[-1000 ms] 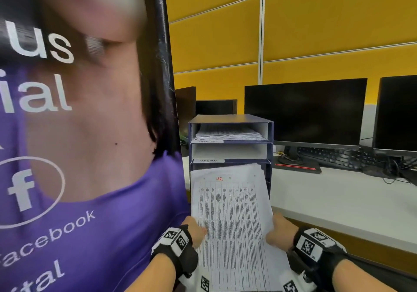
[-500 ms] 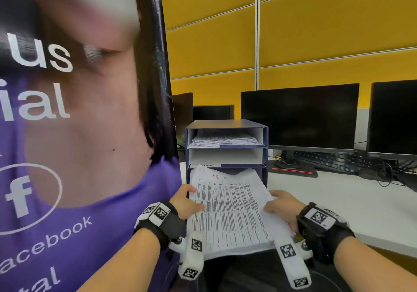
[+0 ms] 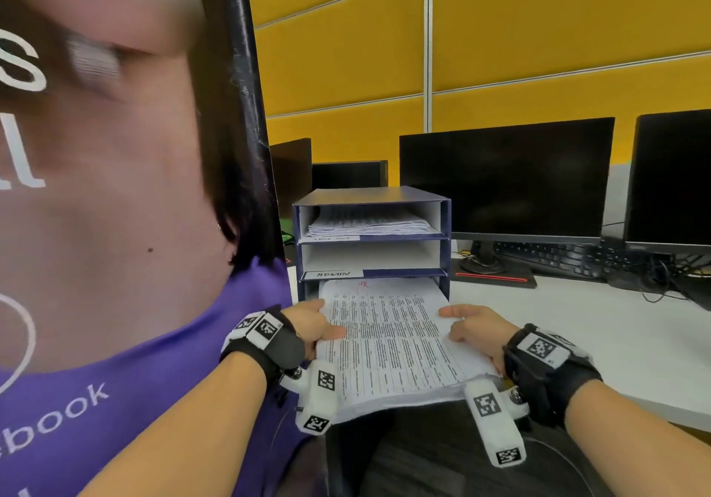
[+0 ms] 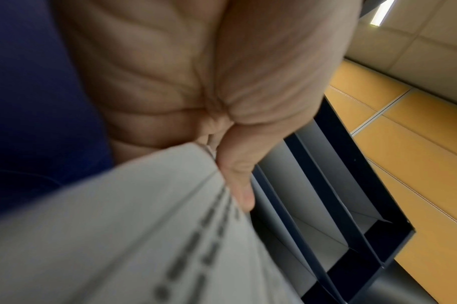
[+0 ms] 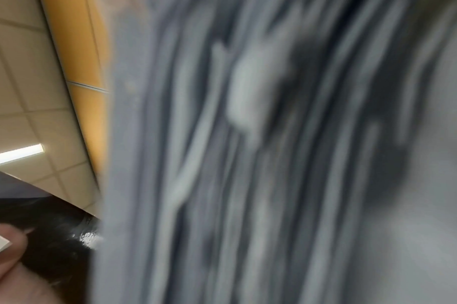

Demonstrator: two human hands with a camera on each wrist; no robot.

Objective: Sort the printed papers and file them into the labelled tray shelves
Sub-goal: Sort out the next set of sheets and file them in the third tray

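I hold a thick stack of printed papers (image 3: 388,339), marked "HR" in red at its top, by both side edges. My left hand (image 3: 315,327) grips its left edge with the thumb on top, and my right hand (image 3: 473,327) grips the right edge. The stack's far end sits in the mouth of the bottom shelf of the blue tray unit (image 3: 369,197). The top shelf holds a pile of papers (image 3: 369,223). The middle shelf, labelled ADMIN (image 3: 332,274), is bare. In the left wrist view my left hand (image 4: 235,148) pinches the papers (image 4: 118,236) beside the tray unit (image 4: 326,205). The right wrist view shows only the blurred paper edges (image 5: 248,144).
A tall banner (image 3: 115,227) printed with a person in a purple shirt stands close on the left. On the white desk (image 3: 577,323), right of the trays, are two dark monitors (image 3: 504,181) (image 3: 673,177), a keyboard (image 3: 550,258) and cables. A yellow wall lies behind.
The stack has tipped from nearly upright to almost flat and moved forward. Its far end now reaches into the bottom shelf. Both hands kept their hold.
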